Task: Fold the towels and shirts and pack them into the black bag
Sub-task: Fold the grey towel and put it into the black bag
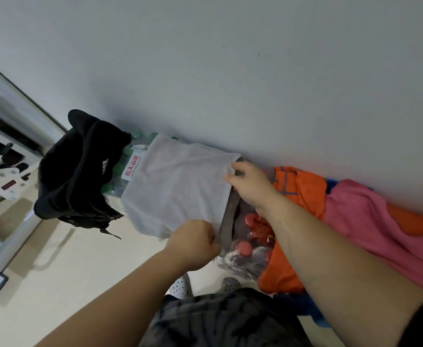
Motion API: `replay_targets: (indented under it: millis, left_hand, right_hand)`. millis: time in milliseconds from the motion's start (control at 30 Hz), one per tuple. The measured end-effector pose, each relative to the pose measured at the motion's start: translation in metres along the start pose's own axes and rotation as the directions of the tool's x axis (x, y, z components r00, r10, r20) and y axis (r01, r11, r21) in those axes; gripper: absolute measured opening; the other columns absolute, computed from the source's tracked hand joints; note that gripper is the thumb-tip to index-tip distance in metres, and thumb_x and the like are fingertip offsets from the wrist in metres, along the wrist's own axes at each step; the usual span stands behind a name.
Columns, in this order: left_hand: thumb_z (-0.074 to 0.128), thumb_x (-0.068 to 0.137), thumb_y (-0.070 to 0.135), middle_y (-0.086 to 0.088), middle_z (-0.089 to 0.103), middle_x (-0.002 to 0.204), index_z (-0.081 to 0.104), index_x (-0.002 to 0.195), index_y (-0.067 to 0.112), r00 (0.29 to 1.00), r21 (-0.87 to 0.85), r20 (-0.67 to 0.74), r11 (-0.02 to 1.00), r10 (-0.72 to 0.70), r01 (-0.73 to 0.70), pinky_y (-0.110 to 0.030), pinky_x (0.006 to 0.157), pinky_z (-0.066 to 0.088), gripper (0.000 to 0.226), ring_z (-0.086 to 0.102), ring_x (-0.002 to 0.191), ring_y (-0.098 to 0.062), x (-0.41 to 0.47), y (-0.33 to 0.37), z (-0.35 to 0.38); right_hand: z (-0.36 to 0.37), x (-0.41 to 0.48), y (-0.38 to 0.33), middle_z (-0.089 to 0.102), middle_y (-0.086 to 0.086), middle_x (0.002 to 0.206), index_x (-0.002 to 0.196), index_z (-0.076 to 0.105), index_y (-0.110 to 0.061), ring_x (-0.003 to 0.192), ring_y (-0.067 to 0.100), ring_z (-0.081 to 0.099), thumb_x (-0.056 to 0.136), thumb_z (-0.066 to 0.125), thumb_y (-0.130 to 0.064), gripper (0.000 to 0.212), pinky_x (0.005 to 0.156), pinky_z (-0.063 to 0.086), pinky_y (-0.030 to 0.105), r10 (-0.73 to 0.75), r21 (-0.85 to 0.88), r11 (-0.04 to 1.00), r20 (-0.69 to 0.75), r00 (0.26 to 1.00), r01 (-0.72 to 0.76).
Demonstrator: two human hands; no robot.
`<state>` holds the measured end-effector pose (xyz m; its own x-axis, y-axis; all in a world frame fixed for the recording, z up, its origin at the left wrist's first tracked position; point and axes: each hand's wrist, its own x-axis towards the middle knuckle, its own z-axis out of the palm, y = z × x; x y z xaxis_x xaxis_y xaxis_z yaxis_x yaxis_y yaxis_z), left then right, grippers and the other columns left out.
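Observation:
A light grey towel (178, 184) lies spread over packs of bottled water by the wall, with a darker grey edge along its right side. My left hand (195, 241) grips the towel's near right corner with curled fingers. My right hand (249, 181) pinches the far right corner. The black bag (80, 166) sits to the left of the towel, its zipper running across the top. An orange shirt (298, 189) and a pink towel (370, 229) lie in a heap to the right.
Shrink-wrapped bottles with red caps (253, 229) and green caps (115, 176) sit under and beside the towel. A white wall (230, 71) runs behind. White equipment (2, 186) stands at the left on the pale floor (67, 284). Blue cloth (293, 301) lies near my feet.

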<state>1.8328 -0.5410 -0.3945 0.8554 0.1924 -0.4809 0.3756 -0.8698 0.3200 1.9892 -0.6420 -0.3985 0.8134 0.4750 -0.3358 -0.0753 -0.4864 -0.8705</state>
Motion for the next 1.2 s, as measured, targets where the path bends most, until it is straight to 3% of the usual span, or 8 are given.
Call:
replay_targets:
  millis: [167, 333, 400, 533, 667, 800, 967, 1200]
  left_hand:
    - [0.058, 0.070, 0.027, -0.011, 0.059, 0.055, 0.049, 0.059, 0.007, 1.000, -0.127, -0.014, 0.992, -0.005, 0.003, -0.037, 0.053, 0.047, 0.025, 0.054, 0.053, -0.022, -0.017, 0.004, -0.030]
    - [0.059, 0.070, 0.011, -0.002, 0.055, 0.044, 0.047, 0.052, 0.012, 1.000, -0.276, 0.000, 0.961, 0.009, -0.009, -0.013, 0.041, 0.031, 0.022, 0.046, 0.038, -0.009, -0.037, 0.024, -0.061]
    - [0.059, 0.072, 0.014, -0.001, 0.062, 0.049, 0.053, 0.057, 0.009, 0.997, -0.238, 0.047, 0.970, 0.061, -0.048, -0.014, 0.045, 0.034, 0.016, 0.050, 0.044, -0.008, -0.034, 0.028, -0.056]
    - [0.062, 0.082, 0.034, 0.000, 0.069, 0.071, 0.064, 0.070, 0.014, 0.986, -0.063, 0.144, 0.995, 0.083, -0.075, -0.026, 0.060, 0.043, 0.023, 0.059, 0.067, -0.014, -0.010, 0.020, -0.028]
    - [0.060, 0.086, 0.035, -0.001, 0.064, 0.075, 0.057, 0.072, 0.018, 0.996, -0.020, -0.091, 1.000, -0.005, 0.003, -0.031, 0.064, 0.043, 0.023, 0.059, 0.078, -0.025, 0.009, -0.009, -0.030]
    - [0.061, 0.090, 0.038, -0.003, 0.063, 0.106, 0.062, 0.104, 0.024, 0.911, 0.028, -0.409, 0.997, -0.054, 0.071, -0.037, 0.081, 0.048, 0.021, 0.059, 0.100, -0.029, 0.025, -0.054, -0.057]
    - [0.045, 0.094, 0.061, -0.003, 0.014, 0.166, 0.016, 0.158, 0.021, 0.972, 0.248, -0.235, 0.968, 0.028, 0.032, -0.049, 0.121, 0.018, 0.081, 0.017, 0.151, -0.027, 0.048, -0.113, -0.067]
    - [0.006, 0.085, 0.083, 0.005, -0.023, 0.164, -0.013, 0.158, 0.019, 0.987, 0.376, -0.089, 0.922, 0.132, -0.089, -0.054, 0.123, 0.000, 0.098, -0.019, 0.151, -0.015, 0.044, -0.160, -0.049]
  right_hand:
    - [-0.009, -0.005, -0.012, 0.052, 0.000, 0.144, 0.141, 0.053, -0.014, 0.128, 0.017, 0.054, 0.085, 0.068, -0.035, 0.062, 0.108, 0.046, 0.044, -0.017, 0.108, 0.994, -0.063, 0.998, 0.024]
    - [-0.031, -0.017, -0.021, 0.062, -0.009, 0.121, 0.137, 0.058, -0.014, 0.098, 0.008, 0.067, 0.095, 0.065, -0.021, 0.043, 0.094, 0.057, 0.037, -0.037, 0.311, 0.947, -0.131, 0.991, 0.076]
    - [-0.039, -0.020, -0.012, 0.062, -0.010, 0.119, 0.138, 0.057, -0.013, 0.098, 0.010, 0.067, 0.094, 0.065, -0.026, 0.046, 0.097, 0.055, 0.039, -0.035, 0.188, 0.980, -0.168, 0.985, 0.067]
    - [-0.032, -0.024, 0.004, 0.048, 0.012, 0.144, 0.140, 0.054, -0.009, 0.131, 0.028, 0.048, 0.090, 0.068, -0.036, 0.058, 0.108, 0.036, 0.031, -0.018, -0.383, 0.923, 0.000, 1.000, 0.016]
    - [-0.011, -0.033, -0.001, 0.030, 0.012, 0.153, 0.140, 0.050, -0.020, 0.136, 0.036, 0.035, 0.087, 0.062, -0.052, 0.062, 0.113, 0.033, 0.042, -0.210, -0.649, 0.754, -0.098, 0.973, 0.097]
    - [0.019, -0.028, -0.009, 0.010, 0.008, 0.165, 0.153, 0.033, -0.025, 0.149, 0.032, 0.014, 0.092, 0.049, -0.064, 0.075, 0.121, 0.018, 0.046, -0.179, -0.674, 0.709, 0.111, 0.978, 0.206]
    - [0.061, -0.023, -0.004, -0.031, 0.007, 0.162, 0.159, -0.005, -0.029, 0.150, 0.032, -0.024, 0.094, 0.035, -0.069, 0.086, 0.121, -0.008, 0.054, -0.090, -0.749, 0.642, 0.135, 0.987, 0.161]
    - [0.111, -0.038, 0.009, -0.039, 0.006, 0.158, 0.156, -0.021, -0.027, 0.143, 0.029, -0.040, 0.091, 0.020, -0.077, 0.092, 0.117, -0.018, 0.058, -0.013, -0.815, 0.579, -0.005, 1.000, 0.004]
